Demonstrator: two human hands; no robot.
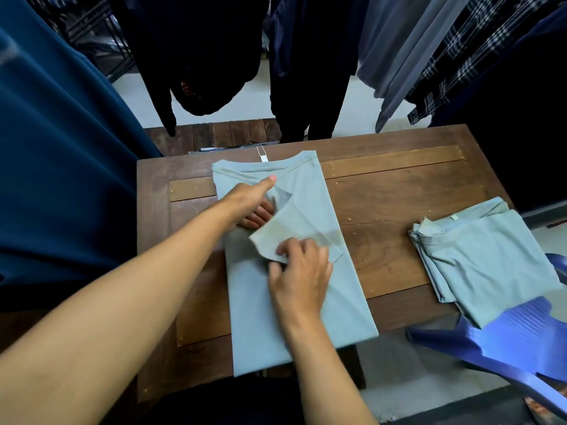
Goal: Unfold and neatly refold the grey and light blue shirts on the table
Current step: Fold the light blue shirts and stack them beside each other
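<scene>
Wooden table (399,210); hands (299,271) pinch soft shirt's (291,317) triangular sleeve (294,231).

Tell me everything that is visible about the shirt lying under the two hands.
The shirt is pale grey-blue, of soft, smooth knit cloth. It lies flat on the wooden table, folded into a long narrow strip, collar at the far end with a white tag, hem hanging over the near edge. The left hand presses below the collar; the right hand pinches the short sleeve, folded across the body.
</scene>
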